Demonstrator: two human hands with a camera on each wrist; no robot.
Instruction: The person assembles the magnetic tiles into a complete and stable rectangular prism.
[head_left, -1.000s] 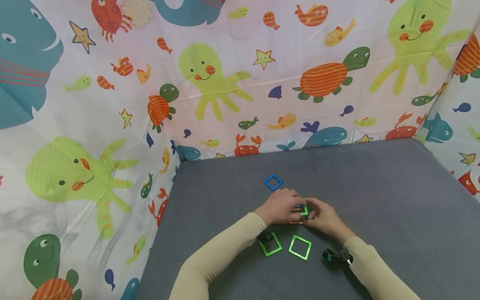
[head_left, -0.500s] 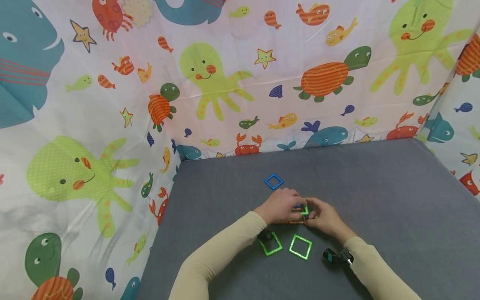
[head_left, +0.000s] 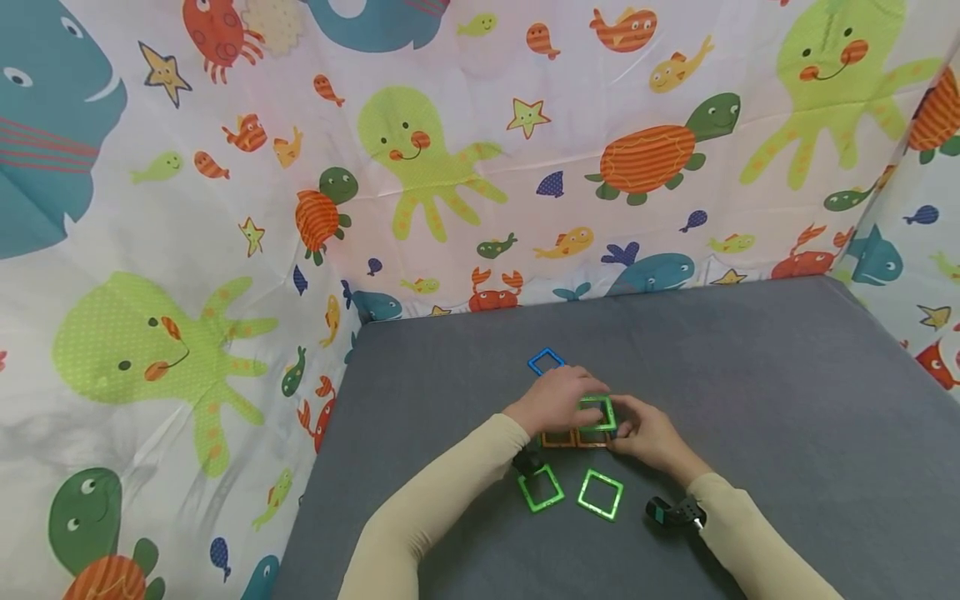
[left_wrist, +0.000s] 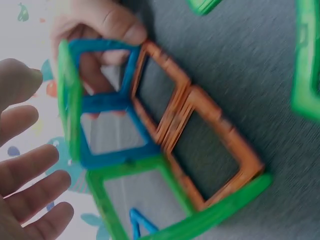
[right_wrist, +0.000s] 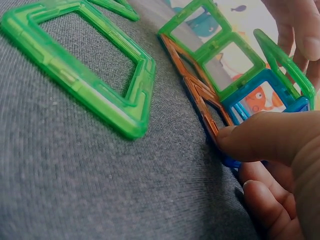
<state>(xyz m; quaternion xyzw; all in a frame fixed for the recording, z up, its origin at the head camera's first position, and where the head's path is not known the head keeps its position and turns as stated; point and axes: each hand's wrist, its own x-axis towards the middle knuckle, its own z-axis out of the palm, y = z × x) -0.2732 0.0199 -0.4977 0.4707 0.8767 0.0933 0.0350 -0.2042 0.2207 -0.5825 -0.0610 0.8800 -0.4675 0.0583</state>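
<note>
Two orange squares (head_left: 558, 446) (left_wrist: 220, 117) lie flat, joined side by side, with upright blue squares (left_wrist: 120, 156) and green squares (right_wrist: 214, 86) attached along their edges. Another green square (head_left: 612, 415) (left_wrist: 73, 115) stands at the top on the blue part. My left hand (head_left: 557, 402) hovers beside it; in the left wrist view its fingers (left_wrist: 31, 166) are spread and apart from the frames. My right hand (head_left: 654, 435) grips the structure's right end, thumb (right_wrist: 265, 137) against an orange edge and fingers behind the blue part. Its fingertips are partly hidden.
Two loose green squares (head_left: 600, 495) (right_wrist: 75, 75) lie on the grey surface (head_left: 750, 400) nearer the body. A blue square (head_left: 542, 358) lies beyond the left hand. Patterned cloth (head_left: 450, 167) hangs behind and at both sides.
My left hand has let go and drawn back to the left and slightly away, uncovering the top green square and the orange squares. My right hand has stayed in place.
</note>
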